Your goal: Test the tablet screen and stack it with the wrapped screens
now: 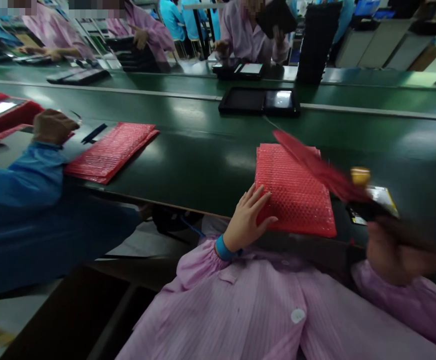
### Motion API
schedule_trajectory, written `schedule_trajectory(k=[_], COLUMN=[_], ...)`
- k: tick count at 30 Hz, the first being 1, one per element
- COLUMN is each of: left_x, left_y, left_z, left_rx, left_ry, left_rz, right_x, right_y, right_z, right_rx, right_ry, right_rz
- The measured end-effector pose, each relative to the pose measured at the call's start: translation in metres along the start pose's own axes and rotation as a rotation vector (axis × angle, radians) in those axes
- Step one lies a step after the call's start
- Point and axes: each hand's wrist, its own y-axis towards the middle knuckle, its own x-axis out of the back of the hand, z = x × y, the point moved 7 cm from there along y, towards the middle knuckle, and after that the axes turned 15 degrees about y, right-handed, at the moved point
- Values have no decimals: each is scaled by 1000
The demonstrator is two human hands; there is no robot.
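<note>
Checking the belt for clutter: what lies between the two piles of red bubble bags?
In the head view, only bare green belt lies between the left pile and the pile under the left hand.

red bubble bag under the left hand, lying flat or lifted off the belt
Lying flat. The red bubble bag rests on the green belt, with the left hand pressing its near-left edge.

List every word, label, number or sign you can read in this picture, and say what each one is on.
No text can be read.
Yellow-edged label on the dark flat device in the right hand: blurred by motion.
Lit screens of the black tablets in a tray on the green belt: too small and washed out.
Red bubble-wrap pouch under the left hand: no print shows.
</note>
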Motion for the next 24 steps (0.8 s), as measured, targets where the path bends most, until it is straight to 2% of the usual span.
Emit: schedule_trajectory(k=[3, 4, 6, 9, 11, 13, 15, 17, 20, 22, 24], left_x=[-12, -14, -14, -6, 3, 14, 20, 14, -4, -12, -18], left_y=[0, -1, -3, -6, -3, 7, 23, 40, 63, 73, 78], left_z=[-2, -2, -1, -2, -5, -7, -5, -6, -15, -19, -20], left_rx=[-16, -22, -22, -42, -67, -30, 84, 200, 267, 269, 262], left_ry=[105, 112, 108, 28, -49, -102, -150, -233, -361, -389, -390], left_rz=[89, 104, 110, 121, 103, 41, 7, 87, 266, 310, 315], right_x=[-24, -34, -52, -65, -66, -63, -62, -72, -96, -104, -108], right_y=[9, 9, 8, 6, 6, 14, 27, 39, 47, 50, 52], right_z=[8, 4, -10, -26, -23, -17, -17, -27, -42, -46, -46], right_rx=[349, 403, 398, 265, 212, 155, 21, -196, -483, -572, -618], right_ry=[-92, -159, -270, -239, -124, -16, 38, 78, 170, 226, 272], right_rz=[225, 289, 388, 487, 515, 449, 354, 380, 602, 695, 733])
